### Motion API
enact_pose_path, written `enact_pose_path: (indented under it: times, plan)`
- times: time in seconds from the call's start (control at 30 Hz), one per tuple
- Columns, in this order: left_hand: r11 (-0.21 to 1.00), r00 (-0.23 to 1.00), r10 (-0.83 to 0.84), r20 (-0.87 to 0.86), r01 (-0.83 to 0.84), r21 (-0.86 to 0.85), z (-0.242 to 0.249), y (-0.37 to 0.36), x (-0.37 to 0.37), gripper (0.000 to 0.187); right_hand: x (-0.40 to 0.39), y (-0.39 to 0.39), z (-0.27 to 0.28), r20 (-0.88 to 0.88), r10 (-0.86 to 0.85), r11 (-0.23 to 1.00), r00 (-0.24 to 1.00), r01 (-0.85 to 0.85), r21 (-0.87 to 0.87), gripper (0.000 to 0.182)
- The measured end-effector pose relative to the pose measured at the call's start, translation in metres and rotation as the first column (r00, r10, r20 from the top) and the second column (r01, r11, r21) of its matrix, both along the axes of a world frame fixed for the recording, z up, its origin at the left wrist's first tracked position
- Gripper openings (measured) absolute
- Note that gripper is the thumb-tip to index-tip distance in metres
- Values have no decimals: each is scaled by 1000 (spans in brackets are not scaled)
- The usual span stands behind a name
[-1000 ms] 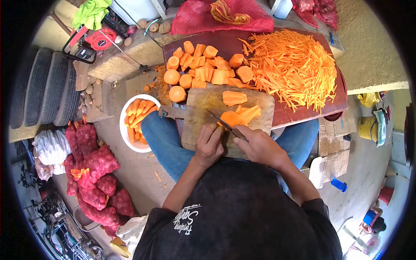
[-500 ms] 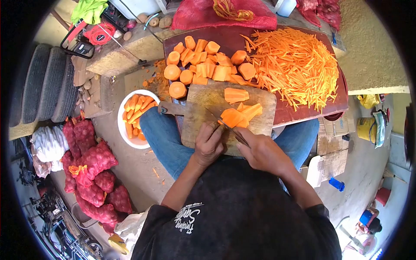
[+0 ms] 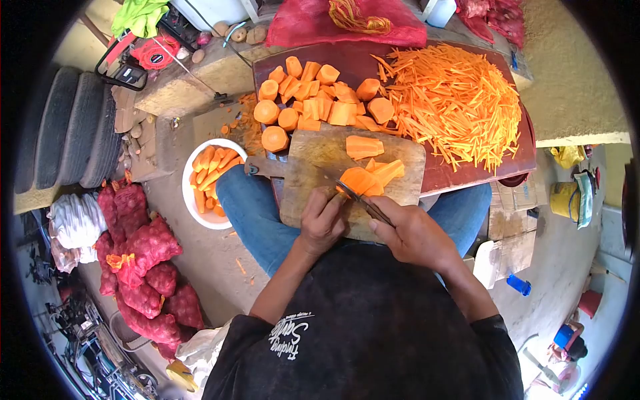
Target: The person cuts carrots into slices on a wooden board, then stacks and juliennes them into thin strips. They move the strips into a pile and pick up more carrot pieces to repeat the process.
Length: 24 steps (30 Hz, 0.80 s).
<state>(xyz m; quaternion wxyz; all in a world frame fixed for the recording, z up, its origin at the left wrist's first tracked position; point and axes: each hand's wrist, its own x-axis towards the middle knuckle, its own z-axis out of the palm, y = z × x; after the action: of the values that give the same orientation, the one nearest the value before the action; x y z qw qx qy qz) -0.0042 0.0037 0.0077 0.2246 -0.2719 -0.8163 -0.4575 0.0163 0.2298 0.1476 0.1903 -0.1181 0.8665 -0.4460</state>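
Observation:
My right hand is closed round the handle of a knife, whose blade points up and left across a carrot slice. At the lower left edge of that slice, my left hand is closed, its fingers curled and pinching close to the blade. Both hands are over a worn wooden cutting board with a handle on its left. Further cut carrot slices lie against the first one. A thicker trimmed carrot chunk rests higher on the board.
Beyond the board, carrot chunks and a heap of carrot sticks cover a dark red table. A white basin of peeled carrots stands at the left. Red mesh sacks and tyres are further left.
The knife and my right hand have shifted slightly to the right and down, the blade drawing back over the carrot slice. My left hand stays almost in place.

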Motion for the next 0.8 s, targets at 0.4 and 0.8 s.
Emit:
enact_pose_path:
  times: [0.4, 0.8]
  plan:
    - [1000, 1000, -1, -28, 0, -20, 5, -6, 2, 45, -1, -10, -56, -60, 50, 995, 997, -44, 95, 40]
    - [1000, 1000, 11, 11, -11, -16, 8, -3, 1, 41, 6, 0, -11, -36, 5, 1000, 999, -4, 3, 41]
